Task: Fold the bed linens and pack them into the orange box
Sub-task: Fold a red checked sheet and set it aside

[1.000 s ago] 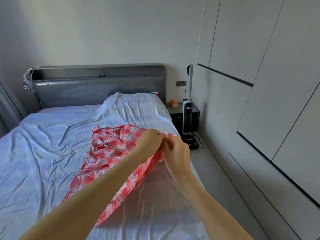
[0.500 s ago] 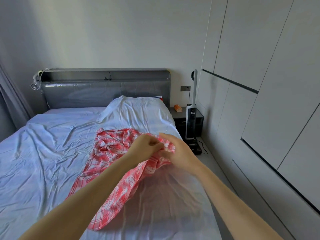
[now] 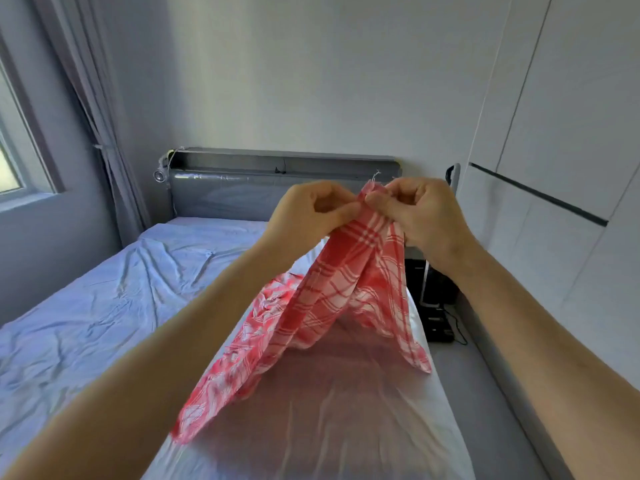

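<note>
Red checked cloth [image 3: 332,289] held up by one corner, above the bed [image 3: 104,306].

The top corner is pinched from both sides. The left hand [image 3: 311,213] is closed on it with thumb against curled fingers [image 3: 341,216], and the right hand [image 3: 426,216] is clamped on it the same way. The two grips are touching, in front of the grey headboard [image 3: 242,188]. Loose threads are seen sticking up from the pinched corner. The rest of the cloth is draped down in folds, with the lower end bunched on the white sheet [image 3: 329,427] near the bed's right edge. A wrinkled pale blue sheet [image 3: 86,341] is spread over the left of the bed. A curtain [image 3: 93,116] and a window [image 3: 14,161] are seen at left, and white wardrobe doors [image 3: 571,116] at right.
</note>
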